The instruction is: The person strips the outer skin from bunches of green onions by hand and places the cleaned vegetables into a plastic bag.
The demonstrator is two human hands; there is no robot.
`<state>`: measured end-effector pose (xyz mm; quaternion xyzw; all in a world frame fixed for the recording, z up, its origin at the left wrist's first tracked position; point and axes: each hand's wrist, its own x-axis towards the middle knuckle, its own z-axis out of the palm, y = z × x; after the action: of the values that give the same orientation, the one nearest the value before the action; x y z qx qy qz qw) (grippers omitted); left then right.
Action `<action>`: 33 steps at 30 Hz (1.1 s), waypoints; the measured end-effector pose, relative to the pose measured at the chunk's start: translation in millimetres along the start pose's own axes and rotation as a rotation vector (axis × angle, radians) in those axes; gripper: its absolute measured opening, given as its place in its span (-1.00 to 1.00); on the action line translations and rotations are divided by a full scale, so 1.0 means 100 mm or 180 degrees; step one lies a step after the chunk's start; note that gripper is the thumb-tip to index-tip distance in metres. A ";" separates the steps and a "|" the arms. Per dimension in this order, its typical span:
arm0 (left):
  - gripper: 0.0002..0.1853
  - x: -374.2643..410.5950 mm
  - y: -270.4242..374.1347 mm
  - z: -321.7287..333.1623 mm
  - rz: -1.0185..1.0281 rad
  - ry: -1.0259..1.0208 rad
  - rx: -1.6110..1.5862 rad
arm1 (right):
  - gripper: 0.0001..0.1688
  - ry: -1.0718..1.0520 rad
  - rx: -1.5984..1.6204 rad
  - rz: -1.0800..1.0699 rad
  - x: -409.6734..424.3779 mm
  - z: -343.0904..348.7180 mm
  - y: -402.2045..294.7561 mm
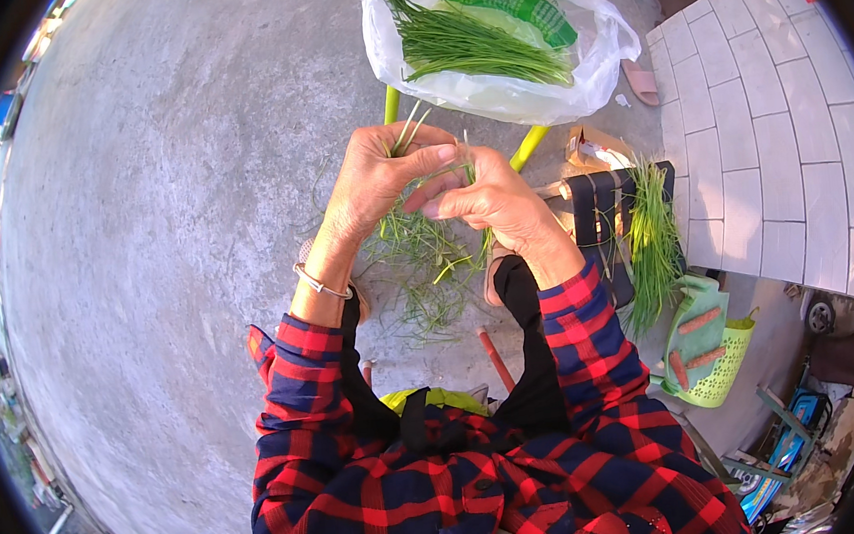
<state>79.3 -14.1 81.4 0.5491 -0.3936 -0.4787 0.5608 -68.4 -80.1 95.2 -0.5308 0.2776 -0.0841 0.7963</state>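
Note:
My left hand (pixel 388 174) grips a few chive-like stalks (pixel 409 134), their pale ends pointing up past the thumb. Close beside it, my right hand (pixel 501 199) has thin green strands between its fingers, with some hanging below. The fingertips of both hands nearly meet. Loose green leaves and trimmings (pixel 427 267) lie scattered on the concrete under my hands. Beyond them, a white plastic bag (pixel 387 52) lies spread wide, holding a bundle of long green stalks (pixel 481 40) and green printed packaging (pixel 516 8).
Yellow-green legs (pixel 530 147) show under the bag. A second green bundle (pixel 654 238) drapes over a black-strapped stool (pixel 590 213) at right. Nearby are a cardboard box (pixel 598 144), a perforated green basket (pixel 735 359), a pink slipper (pixel 640 83) and a tiled surface (pixel 762 127).

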 end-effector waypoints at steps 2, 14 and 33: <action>-0.84 0.01 -0.01 0.00 -0.0099 -0.0105 -0.0083 | -0.53 0.0014 -0.0060 0.0016 0.00 0.01 0.01; -0.85 0.00 -0.03 -0.06 -0.0062 0.0090 -0.0211 | -0.50 -0.0218 0.0388 -0.0298 0.03 0.00 -0.03; -0.79 0.02 0.09 -0.62 -0.0066 0.0575 -0.1016 | -0.61 0.2600 -0.2623 -0.1027 0.08 -0.29 0.18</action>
<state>140.5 -1.3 84.4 0.4979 -0.2549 -0.4896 0.6689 -80.4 -99.5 68.4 -0.7558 0.4868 -0.2865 0.3311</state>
